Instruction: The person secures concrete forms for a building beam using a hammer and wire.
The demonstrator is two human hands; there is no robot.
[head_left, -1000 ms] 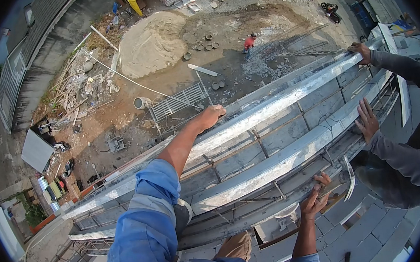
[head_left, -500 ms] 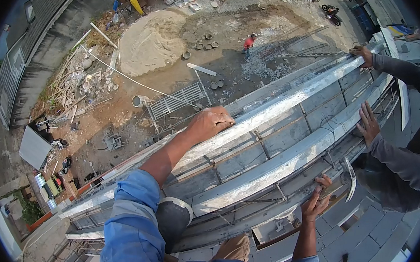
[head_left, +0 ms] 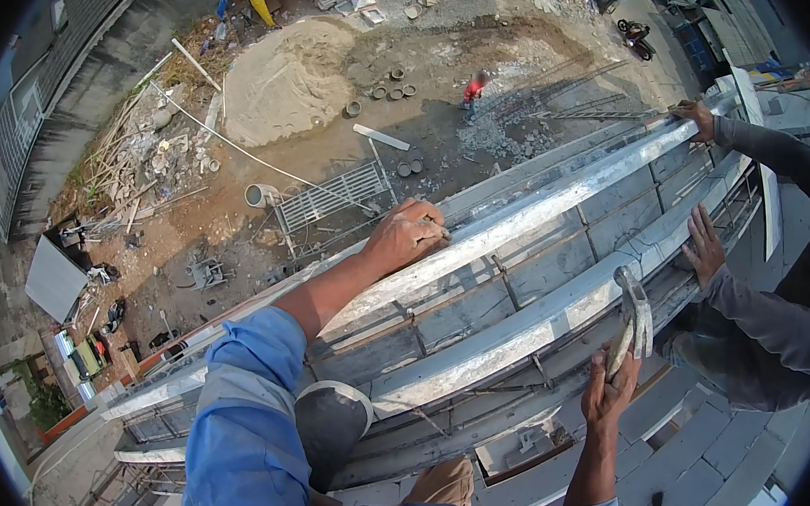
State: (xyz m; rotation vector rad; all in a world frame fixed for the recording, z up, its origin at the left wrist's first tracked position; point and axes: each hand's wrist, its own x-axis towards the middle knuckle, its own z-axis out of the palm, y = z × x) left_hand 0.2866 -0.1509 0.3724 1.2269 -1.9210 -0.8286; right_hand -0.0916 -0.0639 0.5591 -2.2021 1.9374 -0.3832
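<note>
My left hand [head_left: 410,234] rests on the long pale outer board [head_left: 554,193], its fingers curled in a pinch at the board's edge. Whatever lies between those fingertips is too small to make out. My right hand [head_left: 612,391] grips a claw hammer [head_left: 636,315] by its handle, head up, near the curved inner board [head_left: 528,332]. Thin bars [head_left: 507,283] cross the grey channel between the two boards. At the right, a co-worker's one hand [head_left: 695,120] holds the outer board's far end, and the other hand [head_left: 706,248] lies against the inner board.
My boot [head_left: 332,428] stands at the inner board. Beyond the outer board is a drop to the ground, with a sand heap [head_left: 289,85], a metal frame [head_left: 328,200], several buckets and a person in red [head_left: 474,93]. Grey blocks [head_left: 702,458] lie at the lower right.
My right hand has raised the hammer, its head swinging up from low beside the inner board. My left hand has shifted only slightly. The co-worker's hands stay on the boards.
</note>
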